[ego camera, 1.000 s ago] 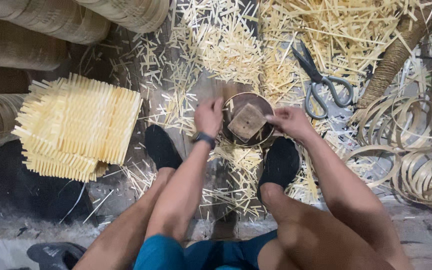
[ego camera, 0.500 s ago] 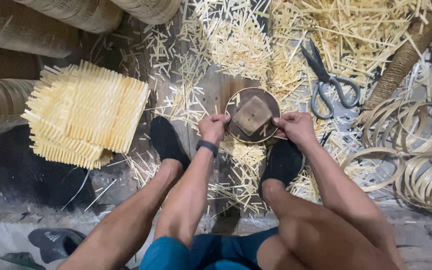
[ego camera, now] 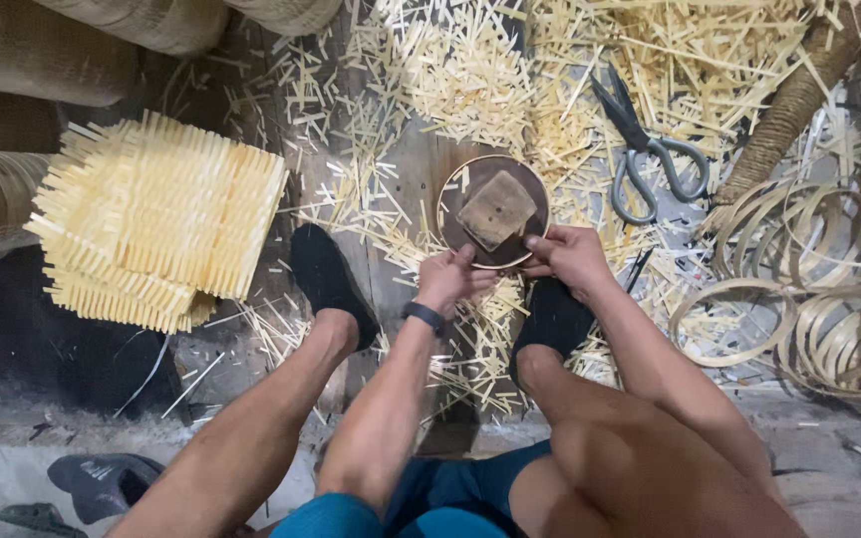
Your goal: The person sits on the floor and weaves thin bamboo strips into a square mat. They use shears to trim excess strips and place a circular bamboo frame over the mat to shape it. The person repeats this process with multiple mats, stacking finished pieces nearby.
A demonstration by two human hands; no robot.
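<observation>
The left hand [ego camera: 450, 279] and the right hand [ego camera: 568, 257] both gripped the near rim of a round dark disc [ego camera: 493, 211], fingers curled closed on its edge, holding it just above the floor between the feet in black socks [ego camera: 323, 279]. A square tan block [ego camera: 496, 209] sat on the disc's middle. Cut bamboo slivers [ego camera: 450, 90] littered the wooden floor around it. Scissors [ego camera: 645, 149] lay just to the right, thin bamboo hoops [ego camera: 809, 299] beyond them, and a stacked bundle of pale sticks [ego camera: 156, 224] to the left.

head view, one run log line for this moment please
left hand: grips near rim of round dark disc | right hand: grips rim beside it | square block: on disc | scissors: on floor, untouched
</observation>
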